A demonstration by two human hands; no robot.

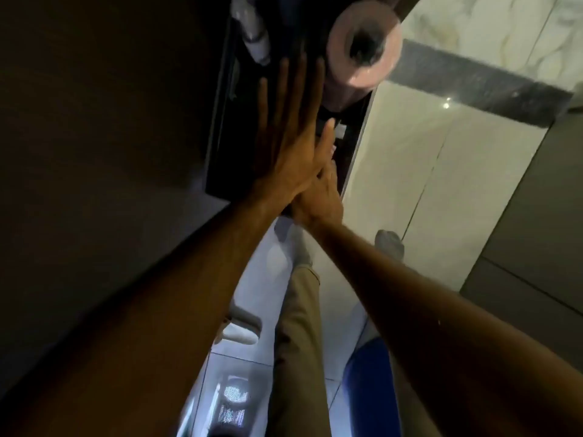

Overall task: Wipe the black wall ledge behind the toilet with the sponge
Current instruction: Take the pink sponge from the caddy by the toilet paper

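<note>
The black wall ledge (225,127) runs up the middle of the head view, dark and glossy. My left hand (290,143) lies flat on it, fingers stretched out and apart, holding nothing. My right hand (320,197) sits just below and right of the left wrist at the ledge's near right edge. Its fingers are hidden under the left hand. No sponge can be made out, and whether the right hand holds one cannot be told.
A pink toilet paper roll (362,42) stands at the far end of the ledge, with a pale bottle (254,33) to its left. Marble wall tiles (426,159) are on the right. Below are my trouser leg (299,326), grey shoe (389,244) and a blue container (369,383).
</note>
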